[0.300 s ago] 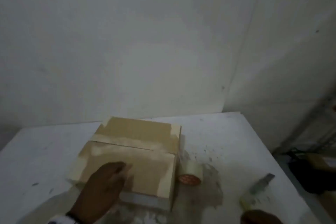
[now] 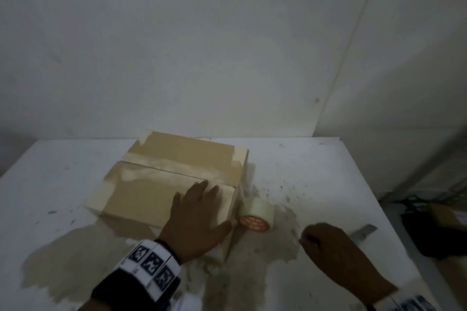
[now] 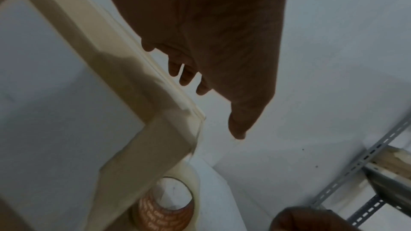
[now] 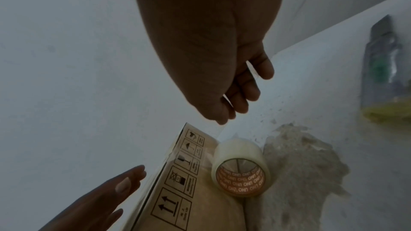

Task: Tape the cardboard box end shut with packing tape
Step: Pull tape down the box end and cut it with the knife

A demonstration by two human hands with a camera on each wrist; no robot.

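The cardboard box (image 2: 156, 184) lies flat on the white table (image 2: 50, 184), with pale tape along its flap seam and edges. My left hand (image 2: 199, 212) rests on top of its near right corner, fingers straight and spread. The clear packing tape roll (image 2: 255, 214) with an orange core stands against the box's right end, and a tape strip rises from it to the box edge. My right hand (image 2: 326, 240) hovers right of the roll with loosely curled fingers, holding nothing. The right wrist view shows the roll (image 4: 240, 168) beside the box's printed side (image 4: 177, 173).
A utility knife (image 2: 364, 233) lies on the table just right of my right hand, also seen as the knife (image 4: 382, 59). Brown stains (image 2: 252, 272) cover the near tabletop. Dark items (image 2: 434, 230) sit beyond the right table edge, near a metal rack (image 3: 355, 173).
My left hand has slid right along the box top to its near right corner. My right hand has come forward into view, toward the tape roll.
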